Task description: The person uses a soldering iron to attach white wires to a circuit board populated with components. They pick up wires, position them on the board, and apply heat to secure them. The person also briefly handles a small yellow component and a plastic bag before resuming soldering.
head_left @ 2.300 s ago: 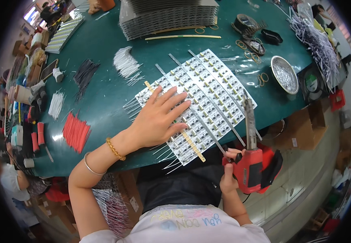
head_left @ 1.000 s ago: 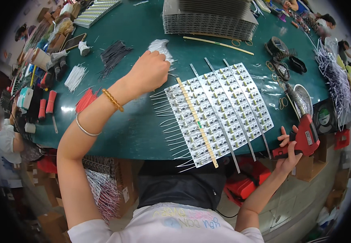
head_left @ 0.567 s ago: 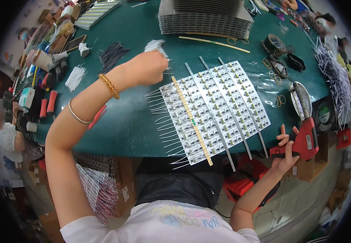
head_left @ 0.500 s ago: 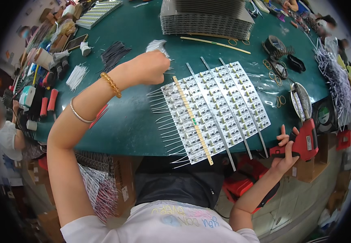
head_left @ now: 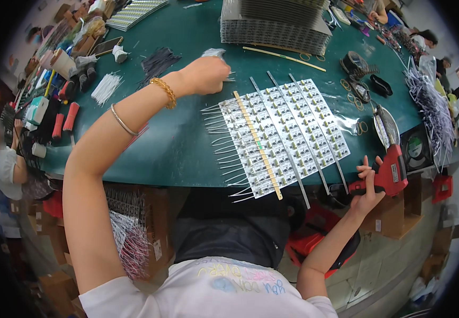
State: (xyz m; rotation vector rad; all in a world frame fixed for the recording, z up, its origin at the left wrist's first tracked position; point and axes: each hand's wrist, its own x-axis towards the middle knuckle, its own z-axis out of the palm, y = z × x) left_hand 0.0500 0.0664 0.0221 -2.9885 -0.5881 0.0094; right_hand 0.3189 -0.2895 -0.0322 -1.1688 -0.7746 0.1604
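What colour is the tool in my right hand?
The tool in your right hand is mostly red; the head view shows it best.

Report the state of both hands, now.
Left hand: curled closed by the white wires; whether it holds any cannot be told.
Right hand: holding the red gun-shaped tool.

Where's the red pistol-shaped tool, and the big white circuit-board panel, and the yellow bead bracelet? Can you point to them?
Red pistol-shaped tool (head_left: 392, 172): head view, on its red housing.
White circuit-board panel (head_left: 287, 135): head view, near the middle of its face.
Yellow bead bracelet (head_left: 169, 94): head view, on its beads.
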